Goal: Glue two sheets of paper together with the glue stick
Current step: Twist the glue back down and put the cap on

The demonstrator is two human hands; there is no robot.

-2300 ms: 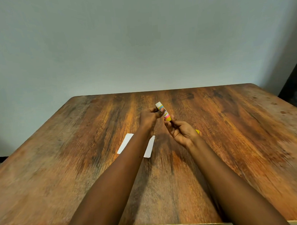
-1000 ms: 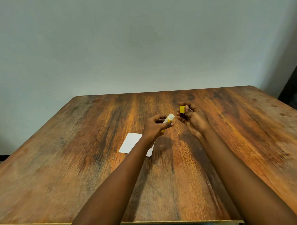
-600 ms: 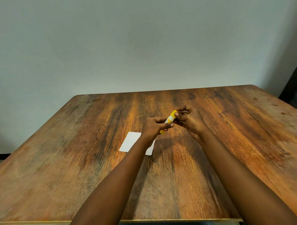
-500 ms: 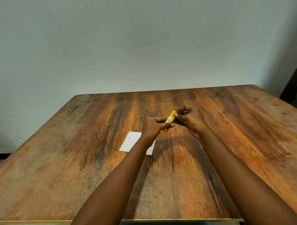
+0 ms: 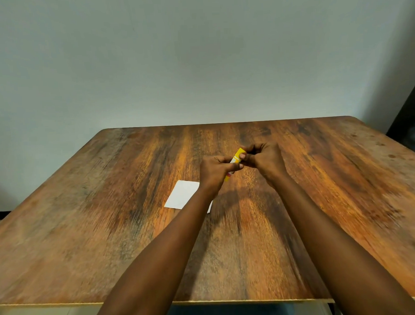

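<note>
A yellow and white glue stick (image 5: 235, 159) is held tilted above the middle of the wooden table (image 5: 109, 221). My left hand (image 5: 215, 172) grips its lower body. My right hand (image 5: 263, 158) pinches its upper end, where the yellow cap sits. White paper (image 5: 183, 197) lies flat on the table just below and left of my left hand, partly hidden by my left forearm. I cannot tell whether it is one sheet or two.
A plain pale wall stands behind the table's far edge. A dark object (image 5: 412, 124) sits off the table's far right corner. The table's near edge runs across the bottom of the view.
One second ago my right hand held the yellow cap apart from the stick. It has since come onto the stick's upper end, and both hands now hold the stick together.
</note>
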